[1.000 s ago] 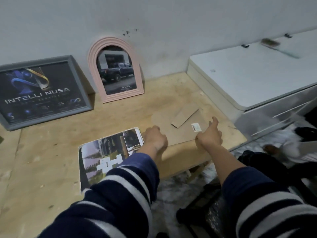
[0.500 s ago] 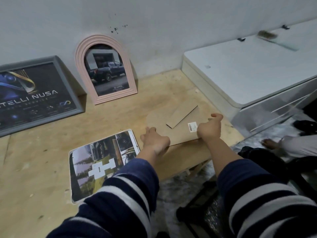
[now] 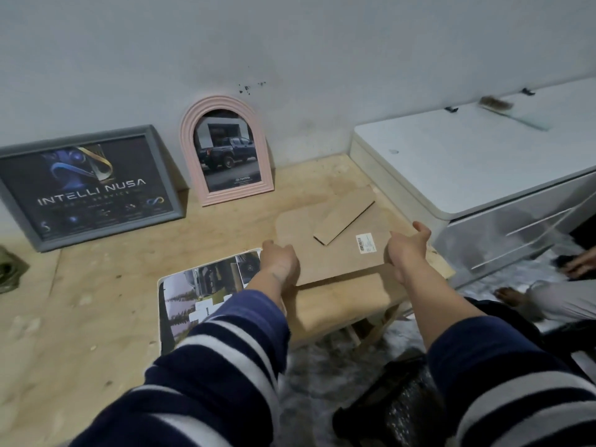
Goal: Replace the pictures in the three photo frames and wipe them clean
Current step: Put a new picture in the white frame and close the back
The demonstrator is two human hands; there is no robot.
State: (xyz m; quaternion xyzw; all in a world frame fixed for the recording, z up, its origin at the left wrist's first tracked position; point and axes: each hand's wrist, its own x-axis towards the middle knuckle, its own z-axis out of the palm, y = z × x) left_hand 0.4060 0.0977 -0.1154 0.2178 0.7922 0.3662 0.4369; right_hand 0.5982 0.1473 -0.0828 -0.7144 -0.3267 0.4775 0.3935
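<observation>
Both hands on the brown backing board (image 3: 335,250) lying flat on the worktop (image 3: 96,301): left hand (image 3: 280,262) curled over its left edge, right hand (image 3: 407,250) gripping its right edge, thumb up. Printed photo sheet (image 3: 206,285) lies just left of the left grip. Pink arched frame (image 3: 225,150) and grey frame (image 3: 87,185) lean on the wall beyond, well apart from both grips.

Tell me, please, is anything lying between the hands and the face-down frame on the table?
Nothing visible does. The left hand and the right hand are already at the side edges of the face-down frame; only its own brown stand flap lies on its back.
</observation>
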